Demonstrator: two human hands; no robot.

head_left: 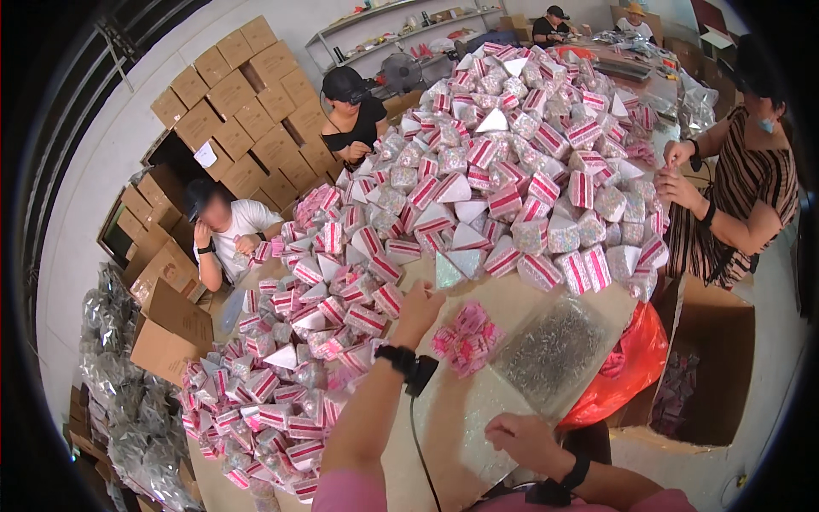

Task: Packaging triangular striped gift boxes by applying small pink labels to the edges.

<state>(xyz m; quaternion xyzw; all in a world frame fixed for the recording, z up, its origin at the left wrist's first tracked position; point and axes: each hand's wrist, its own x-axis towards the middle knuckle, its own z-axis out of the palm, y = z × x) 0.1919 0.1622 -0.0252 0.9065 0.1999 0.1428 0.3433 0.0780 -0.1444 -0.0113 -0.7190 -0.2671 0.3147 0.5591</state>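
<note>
My left hand (420,309) reaches forward over the table to the near edge of a big pile of wedge-shaped packs (503,200), silvery with pink-and-white striped bands. Its fingers are loosely bent, with nothing visible in them. Just beyond them lies a shiny, iridescent triangular pack (459,268). My right hand (522,439) is held low near the table's front edge, fingers curled together; whatever they may hold is hidden. Between my hands sit a small heap of pink printed strips (467,338) and a flat clear tray (554,348) of small glittery pieces.
A red plastic bag (630,375) hangs at the table's right edge, beside an open cardboard box (712,367). Co-workers sit at the left and stand at the right. Stacked cartons (247,111) line the wall; silvery bags (128,384) lie at far left. A black cable (420,452) runs from my left wrist.
</note>
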